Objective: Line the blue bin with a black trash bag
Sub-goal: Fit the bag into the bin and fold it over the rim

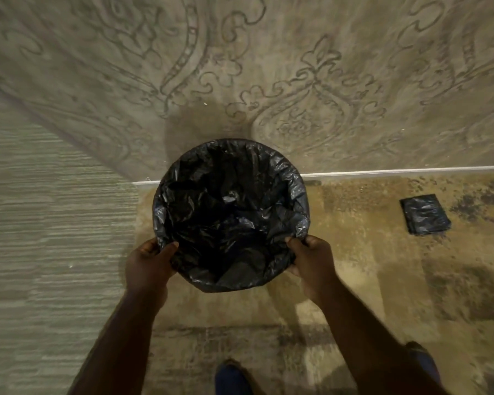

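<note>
A round bin stands on the floor in the middle of the view, seen from above. A crinkled black trash bag point(228, 212) fills its inside and is folded over the whole rim, so the bin's blue colour is hidden. My left hand point(150, 266) grips the bag-covered rim at the near left, thumb inside. At the near right, my right hand point(311, 263) pinches the bag's edge over the rim in the same way.
A folded black trash bag point(425, 213) lies on the floor to the right of the bin. Patterned walls meet in a corner behind the bin, with a white baseboard point(405, 171). My feet point(231, 377) show at the bottom.
</note>
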`<state>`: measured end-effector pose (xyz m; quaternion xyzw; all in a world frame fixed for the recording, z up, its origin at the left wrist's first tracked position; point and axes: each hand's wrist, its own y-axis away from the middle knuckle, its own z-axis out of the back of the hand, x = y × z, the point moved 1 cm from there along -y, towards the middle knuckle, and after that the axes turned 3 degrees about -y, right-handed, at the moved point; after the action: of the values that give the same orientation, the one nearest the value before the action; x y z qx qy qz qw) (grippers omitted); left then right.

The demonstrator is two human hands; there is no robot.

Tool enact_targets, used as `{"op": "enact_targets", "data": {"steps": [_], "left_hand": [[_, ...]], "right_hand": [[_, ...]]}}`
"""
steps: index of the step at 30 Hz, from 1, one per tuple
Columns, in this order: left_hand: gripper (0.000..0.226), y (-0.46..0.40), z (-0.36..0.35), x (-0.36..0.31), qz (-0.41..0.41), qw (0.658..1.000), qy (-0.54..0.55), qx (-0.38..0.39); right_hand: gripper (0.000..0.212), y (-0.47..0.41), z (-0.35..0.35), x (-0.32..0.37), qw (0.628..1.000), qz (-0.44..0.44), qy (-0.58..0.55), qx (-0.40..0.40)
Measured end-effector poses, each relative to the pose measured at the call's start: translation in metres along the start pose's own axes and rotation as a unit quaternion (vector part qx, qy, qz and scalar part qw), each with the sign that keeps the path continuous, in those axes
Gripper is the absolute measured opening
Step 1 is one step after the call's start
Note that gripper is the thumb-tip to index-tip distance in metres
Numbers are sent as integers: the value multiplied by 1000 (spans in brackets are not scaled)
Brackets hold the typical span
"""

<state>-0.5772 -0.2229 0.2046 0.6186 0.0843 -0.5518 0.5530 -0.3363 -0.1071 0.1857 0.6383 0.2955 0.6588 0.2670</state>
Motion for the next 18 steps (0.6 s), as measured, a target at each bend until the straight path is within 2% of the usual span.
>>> {"op": "enact_targets", "data": {"steps": [8,18], "left_hand": [[7,-78,59,10,22,998,-9,-55],[6,-115,90,30,24,998,13,-51]], "right_hand": [[10,-28,-96,-34,999,4,24,22],[13,-42,-140,-62,998,7,64,25]]}}
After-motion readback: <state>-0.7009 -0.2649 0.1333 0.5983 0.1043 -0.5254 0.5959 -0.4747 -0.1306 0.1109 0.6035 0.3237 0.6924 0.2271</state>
